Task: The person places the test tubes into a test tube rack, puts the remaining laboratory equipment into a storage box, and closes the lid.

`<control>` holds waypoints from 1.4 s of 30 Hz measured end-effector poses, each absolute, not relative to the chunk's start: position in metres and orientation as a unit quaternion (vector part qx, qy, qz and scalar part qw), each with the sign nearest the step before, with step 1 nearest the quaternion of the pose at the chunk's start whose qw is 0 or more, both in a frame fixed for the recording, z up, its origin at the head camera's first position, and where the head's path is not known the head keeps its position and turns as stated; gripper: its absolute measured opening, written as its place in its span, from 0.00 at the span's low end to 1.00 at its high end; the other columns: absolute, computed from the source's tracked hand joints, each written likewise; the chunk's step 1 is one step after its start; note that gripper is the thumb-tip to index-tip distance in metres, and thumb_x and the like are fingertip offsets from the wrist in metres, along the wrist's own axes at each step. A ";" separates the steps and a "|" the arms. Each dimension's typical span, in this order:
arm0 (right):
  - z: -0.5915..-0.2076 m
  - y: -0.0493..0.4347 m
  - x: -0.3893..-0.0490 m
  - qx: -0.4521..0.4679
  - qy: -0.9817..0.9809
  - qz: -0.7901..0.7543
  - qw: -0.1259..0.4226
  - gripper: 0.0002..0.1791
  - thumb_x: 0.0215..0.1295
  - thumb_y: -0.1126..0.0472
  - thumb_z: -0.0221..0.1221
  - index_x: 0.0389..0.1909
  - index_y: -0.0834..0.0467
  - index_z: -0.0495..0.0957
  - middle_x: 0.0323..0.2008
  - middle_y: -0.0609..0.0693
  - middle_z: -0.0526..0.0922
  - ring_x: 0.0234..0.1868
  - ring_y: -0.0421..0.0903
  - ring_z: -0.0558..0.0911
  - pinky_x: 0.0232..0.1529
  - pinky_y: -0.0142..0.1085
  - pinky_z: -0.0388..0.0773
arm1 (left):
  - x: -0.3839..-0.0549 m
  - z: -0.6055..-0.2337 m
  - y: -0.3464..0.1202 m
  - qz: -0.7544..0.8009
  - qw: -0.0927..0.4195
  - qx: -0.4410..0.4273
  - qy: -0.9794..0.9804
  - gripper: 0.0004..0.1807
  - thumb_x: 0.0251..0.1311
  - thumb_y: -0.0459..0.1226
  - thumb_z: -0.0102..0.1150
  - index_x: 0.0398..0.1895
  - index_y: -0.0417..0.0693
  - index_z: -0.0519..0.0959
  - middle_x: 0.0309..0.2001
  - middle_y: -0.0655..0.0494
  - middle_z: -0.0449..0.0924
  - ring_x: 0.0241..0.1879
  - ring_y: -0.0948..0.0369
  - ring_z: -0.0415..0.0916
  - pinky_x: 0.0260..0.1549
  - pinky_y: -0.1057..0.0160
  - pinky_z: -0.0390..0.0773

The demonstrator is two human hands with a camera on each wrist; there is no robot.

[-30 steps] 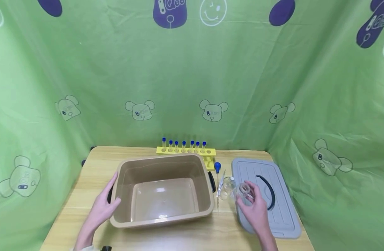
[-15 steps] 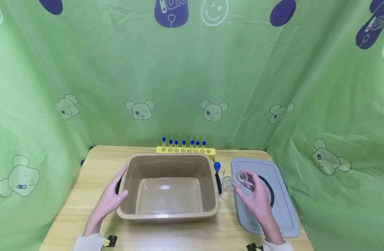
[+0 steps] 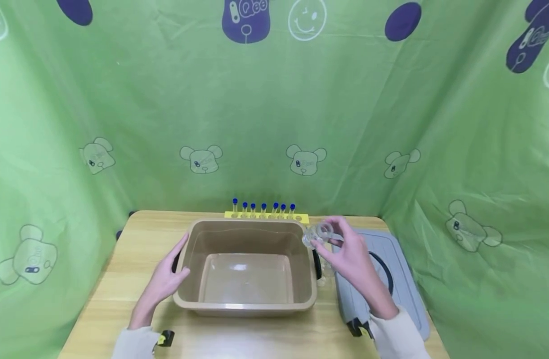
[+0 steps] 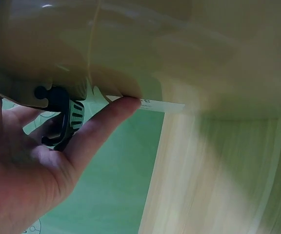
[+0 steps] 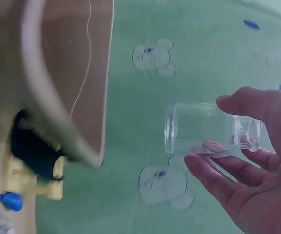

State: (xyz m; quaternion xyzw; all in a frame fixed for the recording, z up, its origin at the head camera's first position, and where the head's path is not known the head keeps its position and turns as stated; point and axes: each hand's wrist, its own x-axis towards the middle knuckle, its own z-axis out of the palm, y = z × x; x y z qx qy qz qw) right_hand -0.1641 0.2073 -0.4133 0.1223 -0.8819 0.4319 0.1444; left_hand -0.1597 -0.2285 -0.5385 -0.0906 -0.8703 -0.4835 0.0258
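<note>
A brown plastic tub stands on the table with nothing inside. My left hand lies along its left side, fingers straight and thumb spread near the rim. In the left wrist view a straight finger touches the tub wall beside a white label, close to the black handle. My right hand holds a clear glass bottle between thumb and fingertips, raised beside the tub's right rear corner. In the head view the bottle's round mouth faces up towards the camera.
A yellow rack with several blue-capped tubes stands behind the tub. The tub's right handle is black. On the right lies a grey lid. More clear glassware sits between tub and lid, with a blue rubber bulb near the rack.
The tub has slid right and straightened, my left hand moving along with it. My right hand has lifted the bottle from over the lid, up and left towards the tub's corner.
</note>
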 end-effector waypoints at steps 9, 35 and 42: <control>-0.393 0.152 -0.198 0.243 -0.892 0.366 0.104 0.31 0.55 0.65 0.74 0.61 0.60 0.77 0.50 0.54 0.85 0.45 0.50 0.85 0.44 0.37 0.88 | -0.162 -0.540 -0.227 -0.494 0.023 -0.088 -0.865 0.51 0.55 0.24 0.59 0.83 0.55 0.52 0.80 0.41 0.52 0.74 0.35 0.55 0.69 0.30 0.58; -0.456 0.017 -0.258 0.370 -0.894 0.231 -0.101 0.23 0.54 0.68 0.75 0.51 0.60 0.80 0.44 0.51 0.86 0.44 0.43 0.84 0.45 0.26 0.83 | -0.161 -0.541 -0.229 -0.503 0.019 -0.075 -0.861 0.52 0.54 0.23 0.60 0.83 0.57 0.54 0.80 0.43 0.53 0.72 0.38 0.60 0.68 0.32 0.64; -0.488 -0.002 -0.265 0.386 -0.890 0.208 -0.125 0.21 0.50 0.68 0.77 0.46 0.58 0.83 0.38 0.47 0.87 0.38 0.39 0.84 0.41 0.22 0.81 | -0.163 -0.540 -0.228 -0.505 0.011 -0.066 -0.861 0.51 0.55 0.24 0.60 0.83 0.58 0.54 0.80 0.42 0.53 0.70 0.37 0.62 0.66 0.31 0.65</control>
